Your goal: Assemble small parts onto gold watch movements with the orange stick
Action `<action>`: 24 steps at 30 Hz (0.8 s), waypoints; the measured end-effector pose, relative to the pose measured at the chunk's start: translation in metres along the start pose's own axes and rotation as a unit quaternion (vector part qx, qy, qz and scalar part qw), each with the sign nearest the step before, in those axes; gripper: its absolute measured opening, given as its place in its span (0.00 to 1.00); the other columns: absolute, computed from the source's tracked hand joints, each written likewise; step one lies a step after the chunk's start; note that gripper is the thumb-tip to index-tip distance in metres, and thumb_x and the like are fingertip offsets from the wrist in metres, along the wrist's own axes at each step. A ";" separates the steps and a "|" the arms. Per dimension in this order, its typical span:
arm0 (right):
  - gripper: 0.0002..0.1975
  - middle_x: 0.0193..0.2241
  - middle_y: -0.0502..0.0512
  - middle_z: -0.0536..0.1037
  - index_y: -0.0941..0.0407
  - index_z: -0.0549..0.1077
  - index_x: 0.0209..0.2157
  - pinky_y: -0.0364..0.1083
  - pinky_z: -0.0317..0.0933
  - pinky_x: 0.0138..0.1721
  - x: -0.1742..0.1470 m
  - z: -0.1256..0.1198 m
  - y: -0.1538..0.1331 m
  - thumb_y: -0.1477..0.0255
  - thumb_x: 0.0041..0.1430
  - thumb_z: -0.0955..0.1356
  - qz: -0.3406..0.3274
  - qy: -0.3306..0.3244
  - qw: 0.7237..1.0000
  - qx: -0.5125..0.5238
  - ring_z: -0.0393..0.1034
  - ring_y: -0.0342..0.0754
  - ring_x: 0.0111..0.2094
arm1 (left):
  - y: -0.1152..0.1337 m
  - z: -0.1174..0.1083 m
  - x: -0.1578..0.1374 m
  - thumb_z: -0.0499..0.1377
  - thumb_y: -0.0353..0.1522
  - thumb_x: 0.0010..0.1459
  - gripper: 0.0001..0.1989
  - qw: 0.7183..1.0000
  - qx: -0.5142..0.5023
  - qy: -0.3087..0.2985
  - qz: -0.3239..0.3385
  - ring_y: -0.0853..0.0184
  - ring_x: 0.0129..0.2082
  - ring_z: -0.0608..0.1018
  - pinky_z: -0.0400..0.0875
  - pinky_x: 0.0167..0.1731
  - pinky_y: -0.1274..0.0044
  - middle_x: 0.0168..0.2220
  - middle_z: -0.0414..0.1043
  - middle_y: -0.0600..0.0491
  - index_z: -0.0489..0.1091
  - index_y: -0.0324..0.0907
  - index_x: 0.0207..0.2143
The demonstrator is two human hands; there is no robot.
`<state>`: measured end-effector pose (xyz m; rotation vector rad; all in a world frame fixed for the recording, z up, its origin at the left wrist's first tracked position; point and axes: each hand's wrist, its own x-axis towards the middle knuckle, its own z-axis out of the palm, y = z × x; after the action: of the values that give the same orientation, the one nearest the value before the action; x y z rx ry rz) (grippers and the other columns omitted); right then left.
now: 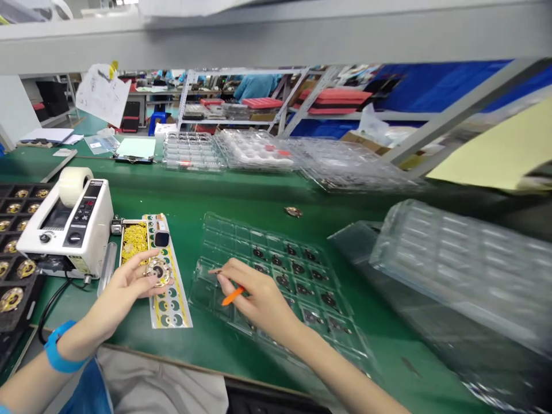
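Note:
My left hand [133, 279] is closed on a round gold and silver watch-movement-like part [157, 271], pinched at its edge above a sheet of yellow-lined stickers [176, 307]. In my right hand [254, 290] is a slim orange tool [233, 296]; its orange end sticks out below the fingers, and a thin brownish tip shows beyond the fingertips. I cannot make out its exact kind. Beneath that hand lies a clear plastic tray [224, 227] with small dark parts [297, 268] in some compartments.
At left a white tape dispenser [77, 224] stands beside a black tray [32, 287] of round gold parts. A box of yellow pieces [134, 241] sits near the sticker sheet. Clear trays [466, 276] are stacked at right. One round part [293, 211] lies behind. A shelf beam [276, 40] crosses overhead.

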<state>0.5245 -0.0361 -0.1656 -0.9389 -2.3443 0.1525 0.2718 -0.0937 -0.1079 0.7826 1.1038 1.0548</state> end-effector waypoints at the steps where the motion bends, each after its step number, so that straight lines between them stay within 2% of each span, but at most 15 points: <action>1: 0.18 0.28 0.56 0.74 0.57 0.73 0.32 0.42 0.65 0.29 0.014 -0.006 -0.009 0.74 0.71 0.56 0.004 0.033 0.999 0.021 0.73 0.46 0.31 | 0.005 0.005 0.004 0.67 0.33 0.51 0.24 1.000 0.006 -0.006 0.018 0.60 0.45 0.82 0.73 0.53 0.66 0.49 0.78 0.51 0.72 0.48 0.52; 3: 0.14 0.28 0.55 0.75 0.56 0.73 0.32 0.43 0.65 0.29 0.044 -0.020 -0.031 0.73 0.70 0.60 0.015 0.110 0.990 0.091 0.73 0.47 0.32 | 0.018 0.017 0.010 0.66 0.31 0.52 0.22 0.998 0.010 -0.023 0.061 0.60 0.48 0.80 0.71 0.56 0.67 0.50 0.77 0.51 0.73 0.47 0.50; 6: 0.09 0.27 0.53 0.75 0.55 0.74 0.30 0.43 0.62 0.26 0.081 -0.039 -0.060 0.74 0.66 0.65 0.018 0.214 0.959 0.184 0.70 0.45 0.28 | 0.038 0.031 0.017 0.64 0.31 0.54 0.15 0.990 -0.015 -0.052 0.129 0.60 0.49 0.80 0.72 0.55 0.70 0.48 0.77 0.51 0.74 0.43 0.46; 10: 0.08 0.26 0.53 0.73 0.54 0.75 0.29 0.43 0.57 0.23 0.107 -0.050 -0.075 0.73 0.62 0.68 0.034 0.295 0.929 0.220 0.65 0.45 0.26 | 0.059 0.039 0.022 0.61 0.31 0.59 0.14 0.976 -0.026 -0.068 0.204 0.63 0.46 0.81 0.74 0.53 0.72 0.44 0.78 0.51 0.71 0.42 0.48; 12: 0.08 0.25 0.53 0.73 0.55 0.76 0.28 0.43 0.56 0.23 0.113 -0.050 -0.073 0.72 0.61 0.68 0.046 0.304 0.922 0.235 0.64 0.44 0.25 | 0.065 0.040 0.025 0.59 0.30 0.60 0.17 0.970 -0.012 -0.076 0.233 0.64 0.46 0.81 0.75 0.52 0.72 0.45 0.79 0.51 0.67 0.43 0.52; 16: 0.09 0.23 0.51 0.72 0.55 0.77 0.27 0.42 0.55 0.22 0.120 -0.048 -0.063 0.71 0.61 0.68 0.046 0.271 0.928 0.251 0.62 0.43 0.23 | 0.068 0.041 0.034 0.58 0.28 0.61 0.22 0.958 0.012 -0.088 0.272 0.64 0.50 0.80 0.75 0.53 0.71 0.50 0.77 0.50 0.61 0.45 0.58; 24: 0.07 0.27 0.52 0.71 0.53 0.78 0.26 0.42 0.62 0.25 0.123 -0.049 -0.056 0.71 0.57 0.69 0.073 0.263 0.932 0.240 0.64 0.44 0.26 | 0.061 0.043 0.039 0.56 0.29 0.64 0.16 0.950 0.085 -0.083 0.290 0.64 0.52 0.78 0.75 0.54 0.74 0.54 0.74 0.48 0.66 0.43 0.54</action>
<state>0.4497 -0.0020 -0.0475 -0.7829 -1.6379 0.4522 0.3000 -0.0368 -0.0525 1.3632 0.8411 1.3581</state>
